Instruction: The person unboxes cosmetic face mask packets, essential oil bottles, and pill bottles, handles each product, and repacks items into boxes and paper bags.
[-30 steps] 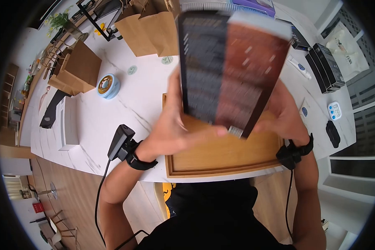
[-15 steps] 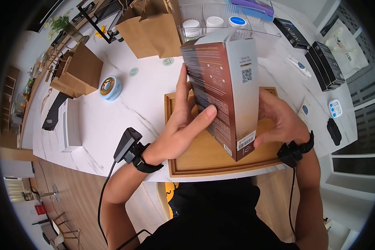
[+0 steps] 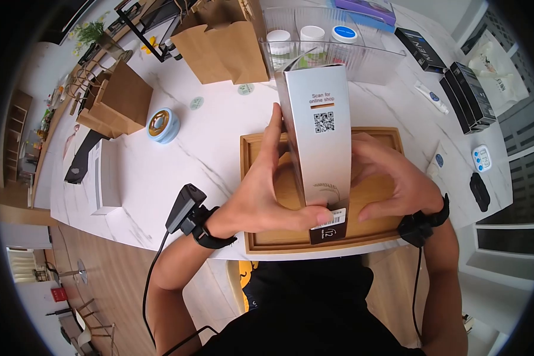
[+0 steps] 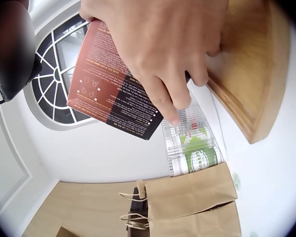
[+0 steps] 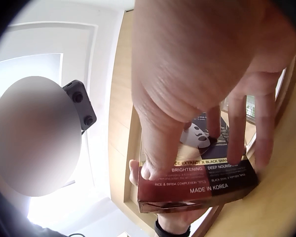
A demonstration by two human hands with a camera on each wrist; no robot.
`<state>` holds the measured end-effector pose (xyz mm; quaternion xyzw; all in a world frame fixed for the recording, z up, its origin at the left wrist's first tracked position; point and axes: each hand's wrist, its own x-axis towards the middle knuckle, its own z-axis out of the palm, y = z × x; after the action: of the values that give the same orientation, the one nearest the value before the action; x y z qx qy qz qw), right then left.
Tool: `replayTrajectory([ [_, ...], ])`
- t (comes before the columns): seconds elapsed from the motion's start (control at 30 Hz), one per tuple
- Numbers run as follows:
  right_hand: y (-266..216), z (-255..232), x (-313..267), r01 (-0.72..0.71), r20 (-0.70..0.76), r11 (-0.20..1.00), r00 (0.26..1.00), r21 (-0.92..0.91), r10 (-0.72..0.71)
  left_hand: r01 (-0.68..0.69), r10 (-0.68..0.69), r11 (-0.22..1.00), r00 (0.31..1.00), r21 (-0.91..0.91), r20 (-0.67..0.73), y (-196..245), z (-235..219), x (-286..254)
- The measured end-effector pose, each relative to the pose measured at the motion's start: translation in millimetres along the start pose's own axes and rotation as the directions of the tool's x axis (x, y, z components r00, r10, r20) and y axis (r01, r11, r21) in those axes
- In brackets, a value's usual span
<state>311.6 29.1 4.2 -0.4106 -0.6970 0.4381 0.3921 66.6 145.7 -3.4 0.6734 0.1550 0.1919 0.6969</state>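
Note:
A tall face mask box (image 3: 323, 151) stands with its pale narrow side, printed with a QR code, facing me. My left hand (image 3: 261, 190) grips it, thumb across the barcode end and fingers along the left face. In the left wrist view, that hand covers part of the text-covered red and black face of the box (image 4: 113, 89). My right hand (image 3: 391, 178) is at the box's right side, fingers reaching toward it and thumb apart from it in the head view. A wooden tray (image 3: 267, 243) lies beneath both hands.
Behind the box, a clear organizer (image 3: 374, 65) holds several jars. Brown paper bags (image 3: 225, 53) stand at the back left, near a light blue round container (image 3: 163, 126). To the right are black boxes (image 3: 466, 98), a white tube (image 3: 431, 99) and a white timer (image 3: 482, 158).
The box has come lower and turned, from its broad dark and red face to its narrow QR-code side. My left thumb has moved onto the barcode end.

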Motion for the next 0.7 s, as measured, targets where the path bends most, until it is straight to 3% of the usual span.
replayTrajectory([
  [0.33,-2,-1,0,-0.02,-0.017,0.998,1.0,-0.054,0.019,0.034,-0.036,0.999,0.998,-0.037,-0.042,8,1,-1],
  [0.4,-1,-2,-2,0.005,-0.081,1.0,0.997,-0.024,-0.007,-0.034,0.034,0.999,0.996,-0.006,0.08,3,-11,-16],
  [0.47,-3,-2,-1,-0.009,-0.124,1.0,0.992,0.022,0.011,-0.152,0.133,0.987,0.955,0.051,0.264,-10,-28,-28],
  [0.53,-8,-4,0,-0.059,-0.155,0.998,0.986,0.021,0.061,-0.457,0.428,0.888,0.782,-0.05,0.453,-21,-37,-24],
  [0.57,-9,-4,-1,-0.081,-0.15,0.995,0.985,0.065,0.09,-0.462,0.434,0.885,0.771,-0.059,0.466,-17,-32,-23],
  [0.6,-8,-5,-2,-0.081,-0.155,0.995,0.984,0.066,0.091,-0.255,0.257,0.966,0.92,-0.046,0.295,-11,-27,-26],
  [0.63,-5,-5,-2,-0.092,-0.137,0.995,0.986,0.04,0.097,-0.032,0.039,0.997,0.994,-0.071,0.101,-7,-21,-32],
  [0.67,-3,-3,0,-0.099,-0.103,0.995,0.99,0.021,0.101,-0.095,0.087,0.982,0.995,-0.16,-0.055,-13,-7,-25],
  [0.7,-1,0,1,-0.094,-0.065,0.995,0.993,0.045,0.097,0.013,-0.023,0.986,0.998,-0.167,-0.055,-2,-2,-16],
])
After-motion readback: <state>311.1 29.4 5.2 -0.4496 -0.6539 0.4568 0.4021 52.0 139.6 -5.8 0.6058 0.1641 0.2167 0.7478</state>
